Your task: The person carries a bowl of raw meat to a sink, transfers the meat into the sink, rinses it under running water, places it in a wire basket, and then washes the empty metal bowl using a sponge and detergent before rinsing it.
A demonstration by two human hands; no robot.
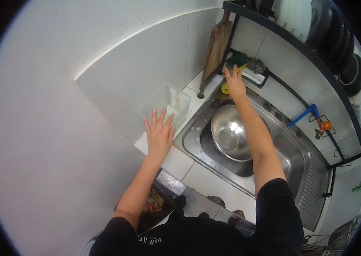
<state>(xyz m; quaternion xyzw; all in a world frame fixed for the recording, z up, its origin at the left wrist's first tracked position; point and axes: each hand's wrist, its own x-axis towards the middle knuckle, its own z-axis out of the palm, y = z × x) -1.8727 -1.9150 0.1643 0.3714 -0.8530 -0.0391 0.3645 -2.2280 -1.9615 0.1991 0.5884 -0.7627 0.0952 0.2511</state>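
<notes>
My right hand (236, 86) reaches over the far corner of the steel sink, fingers apart. Its fingertips overlap the near edge of a green and yellow scouring sponge (237, 60); whether they touch it I cannot tell. Beside the sponge lies a steel wool scourer (256, 66), on a small rack with a white item (253, 76). Below my right wrist is a small yellow object (225, 89). My left hand (160, 137) is spread and holds nothing, in front of a translucent plastic container (180, 104). A steel mixing bowl (228, 134) sits in the left basin, partly hidden by my right forearm.
A wooden cutting board (216, 48) leans upright at the corner. A black rack frame (298, 41) spans above the sink (212, 164), with dark pans (330, 35) on it. A blue tap pipe (303, 114) juts over the right basin. An open bin (155, 208) stands below left.
</notes>
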